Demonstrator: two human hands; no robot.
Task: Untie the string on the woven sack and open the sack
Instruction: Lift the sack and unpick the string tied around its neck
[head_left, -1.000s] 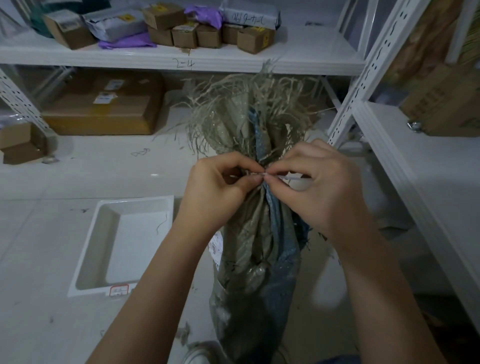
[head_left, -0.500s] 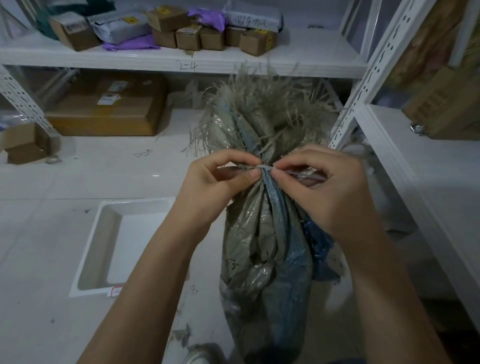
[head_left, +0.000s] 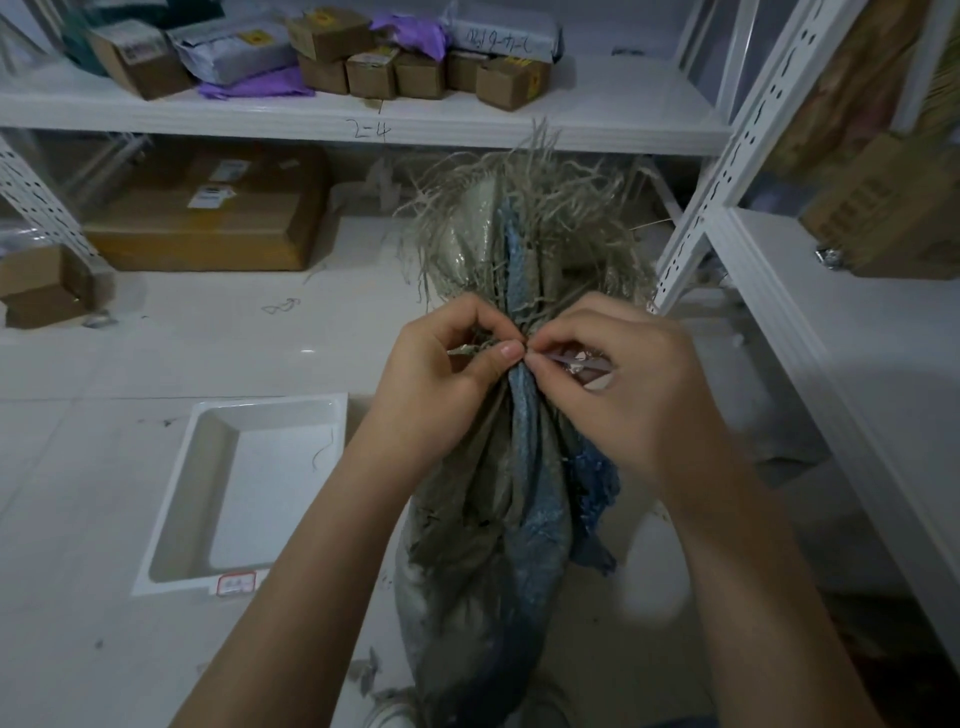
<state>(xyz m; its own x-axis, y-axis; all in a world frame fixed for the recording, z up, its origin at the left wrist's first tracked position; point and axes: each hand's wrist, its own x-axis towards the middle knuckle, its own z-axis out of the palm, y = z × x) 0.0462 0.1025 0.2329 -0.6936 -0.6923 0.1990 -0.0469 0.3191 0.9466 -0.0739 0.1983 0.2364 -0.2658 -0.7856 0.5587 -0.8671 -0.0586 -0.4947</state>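
Pinching string (head_left: 558, 358) at sack (head_left: 498, 493) neck between left hand (head_left: 441, 374), right hand (head_left: 618, 389)

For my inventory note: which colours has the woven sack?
The woven sack is greyish beige with blue panels and a frayed beige top; the head view shows it.
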